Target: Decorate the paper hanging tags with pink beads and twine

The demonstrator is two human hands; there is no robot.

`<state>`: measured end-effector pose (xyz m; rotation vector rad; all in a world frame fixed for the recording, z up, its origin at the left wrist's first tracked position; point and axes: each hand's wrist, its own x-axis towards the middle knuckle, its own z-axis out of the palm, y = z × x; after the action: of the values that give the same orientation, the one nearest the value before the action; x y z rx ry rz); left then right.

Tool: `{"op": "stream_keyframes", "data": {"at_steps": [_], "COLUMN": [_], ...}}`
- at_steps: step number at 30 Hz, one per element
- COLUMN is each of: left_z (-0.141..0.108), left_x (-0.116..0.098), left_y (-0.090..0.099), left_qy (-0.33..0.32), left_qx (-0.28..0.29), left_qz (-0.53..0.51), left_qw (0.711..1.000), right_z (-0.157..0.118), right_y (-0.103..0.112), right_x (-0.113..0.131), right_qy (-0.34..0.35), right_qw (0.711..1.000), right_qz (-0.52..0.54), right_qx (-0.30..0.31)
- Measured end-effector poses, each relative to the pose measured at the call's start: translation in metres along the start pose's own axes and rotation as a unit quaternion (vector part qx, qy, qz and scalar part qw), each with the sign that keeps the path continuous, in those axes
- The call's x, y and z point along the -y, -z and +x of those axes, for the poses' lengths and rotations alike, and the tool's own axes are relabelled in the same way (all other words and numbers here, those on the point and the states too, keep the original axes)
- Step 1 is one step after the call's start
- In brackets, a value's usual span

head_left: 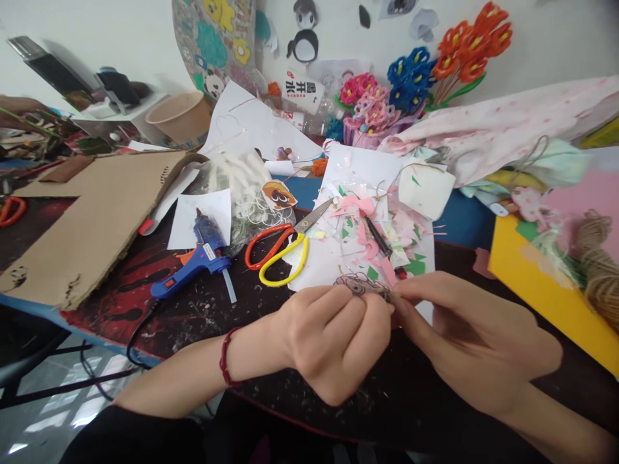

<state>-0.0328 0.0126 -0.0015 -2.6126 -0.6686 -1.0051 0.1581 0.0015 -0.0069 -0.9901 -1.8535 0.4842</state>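
My left hand (341, 341) is closed in a fist, with a dark red cord bracelet at its wrist. A small flat piece with curly dark outlines (358, 283) sticks out above its fingers, and most of it is hidden. At the right end of that piece, my right hand (476, 335) pinches with thumb and forefinger; what exactly lies between the fingertips is too small to make out. Just beyond the hands lie scissors (283, 251) with one red and one yellow handle, and a black and red pen-like tool (378, 237) among pink and green paper scraps (355, 206).
A blue glue gun (193, 264) lies at left, its cable running off the table edge. Cut cardboard (97, 225) is farther left. Behind stand a paper tub (178, 117) and orange pipe-cleaner flowers (471, 48). Yellow card (541, 290) and twine (597, 258) lie at right.
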Motion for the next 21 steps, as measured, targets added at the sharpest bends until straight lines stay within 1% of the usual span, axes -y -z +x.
{"op": "stream_keyframes", "data": {"at_steps": [2,3,5,7,12,17,19,21], "left_z": [-0.0001,-0.0002,-0.0005,-0.0007,-0.0018,-0.0042,-0.0040,-0.0032], "left_x": [-0.0003,-0.0002,0.0007,0.0023,0.0050,0.0019,0.0015,0.0022], "left_y": [-0.0007,-0.0011,-0.0017,-0.0024,-0.0063,-0.0098,-0.0102,-0.0100], "left_qy": [0.002,0.015,0.053,0.065,-0.001,0.036,0.032,0.014], "left_qx": [-0.070,-0.090,-0.080,-0.062,-0.117,-0.114,-0.122,-0.127], "left_qz": [0.017,0.009,-0.026,-0.039,0.007,-0.003,0.003,0.013], "left_qw": [0.997,0.996,0.995,0.995,0.993,0.993,0.992,0.992], "right_z": [0.0008,0.0014,0.0028,0.0038,0.0032,0.0040,0.0042,0.0033], "right_y": [-0.0006,-0.0009,-0.0015,-0.0020,-0.0021,-0.0018,-0.0018,-0.0018], "right_x": [-0.0002,-0.0004,-0.0006,-0.0004,0.0010,0.0029,0.0029,0.0019], "right_qy": [0.009,0.018,0.044,0.064,0.062,0.071,0.078,0.077], "right_qw": [1.000,0.999,0.997,0.996,0.996,0.996,0.995,0.995], "right_qz": [-0.018,-0.030,-0.054,-0.062,-0.055,-0.055,-0.059,-0.060], "right_qx": [-0.006,-0.009,-0.018,-0.031,-0.025,-0.030,-0.035,-0.036]}}
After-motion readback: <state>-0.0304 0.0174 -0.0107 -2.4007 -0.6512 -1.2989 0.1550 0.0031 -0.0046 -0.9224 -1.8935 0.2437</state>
